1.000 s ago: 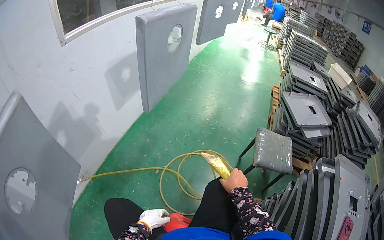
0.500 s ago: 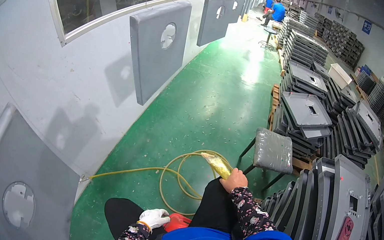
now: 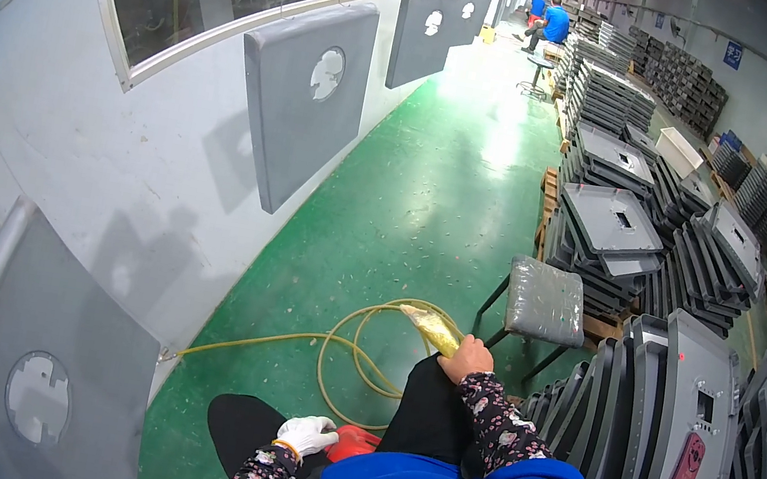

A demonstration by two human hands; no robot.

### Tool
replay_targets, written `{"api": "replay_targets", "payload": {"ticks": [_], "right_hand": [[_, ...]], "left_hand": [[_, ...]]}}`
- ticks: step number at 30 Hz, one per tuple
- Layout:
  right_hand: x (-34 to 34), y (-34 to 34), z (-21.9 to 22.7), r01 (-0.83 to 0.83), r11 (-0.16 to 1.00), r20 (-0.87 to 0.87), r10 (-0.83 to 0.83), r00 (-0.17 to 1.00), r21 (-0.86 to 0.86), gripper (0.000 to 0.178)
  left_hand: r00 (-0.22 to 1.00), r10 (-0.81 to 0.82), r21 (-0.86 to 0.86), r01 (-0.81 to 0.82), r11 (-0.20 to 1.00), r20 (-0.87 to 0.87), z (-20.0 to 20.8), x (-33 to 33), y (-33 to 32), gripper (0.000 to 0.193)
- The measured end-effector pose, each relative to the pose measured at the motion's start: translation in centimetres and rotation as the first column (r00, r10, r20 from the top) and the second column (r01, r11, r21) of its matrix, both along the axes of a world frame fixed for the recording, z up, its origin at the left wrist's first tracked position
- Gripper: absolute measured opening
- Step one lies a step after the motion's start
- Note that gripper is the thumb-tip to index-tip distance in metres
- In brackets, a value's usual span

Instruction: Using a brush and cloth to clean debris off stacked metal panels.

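My bare right hand is closed around a yellow tool wrapped in crinkled film, held over my right knee with its pale tip pointing up and left. A yellow hose lies coiled on the floor around it; where the hose joins the tool is hidden. My left hand, in a white glove, rests on my left thigh with its fingers loosely laid out and no object visible in them. A red thing beside it is mostly hidden by my body. Left of me hangs a large grey panel with a round recess.
More grey panels hang along the white wall. On my right are a worn stool, stacked grey panels and a red phone lying on upright panels. People in blue sit far down the green floor.
The hanging panels along the wall have shifted slightly left and nearer, and the closest one has moved up a little. Both hands have stayed almost still.
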State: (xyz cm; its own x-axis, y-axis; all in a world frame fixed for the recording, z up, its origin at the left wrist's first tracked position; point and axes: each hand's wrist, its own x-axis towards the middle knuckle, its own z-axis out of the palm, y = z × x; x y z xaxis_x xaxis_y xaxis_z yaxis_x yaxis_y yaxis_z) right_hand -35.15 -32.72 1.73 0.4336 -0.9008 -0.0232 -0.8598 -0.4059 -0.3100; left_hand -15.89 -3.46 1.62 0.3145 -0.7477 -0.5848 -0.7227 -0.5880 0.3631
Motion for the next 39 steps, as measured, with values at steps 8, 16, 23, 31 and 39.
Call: {"api": "replay_targets", "payload": {"ticks": [8,16,23,31,39], "right_hand": [[0.0,0.0,0.4,-0.004,1.0,-0.007,0.004,1.0,0.02,0.056],[0.1,0.1,0.6,0.001,1.0,-0.018,0.0,1.0,0.027,0.058],[0.1,0.1,0.4,0.003,1.0,-0.016,-0.003,1.0,0.02,0.06],[0.1,0.1,0.1,-0.001,1.0,-0.011,0.001,1.0,-0.013,0.059],[0.2,0.1,0.3,0.005,1.0,-0.011,-0.005,1.0,-0.001,0.058]], "left_hand": [[1.0,0.023,-0.029,-0.023,0.999,-0.005,-0.5,0.0,0.1,0.047],[1.0,0.021,-0.021,-0.022,1.0,-0.016,-0.9,0.1,0.2,0.047],[1.0,0.018,-0.014,-0.019,1.0,-0.019,-0.7,0.1,0.1,0.048],[1.0,-0.007,0.003,0.007,1.0,-0.002,0.2,0.0,-0.1,0.048],[1.0,-0.002,0.007,0.002,1.0,-0.003,-0.3,0.2,0.0,0.048]]}}
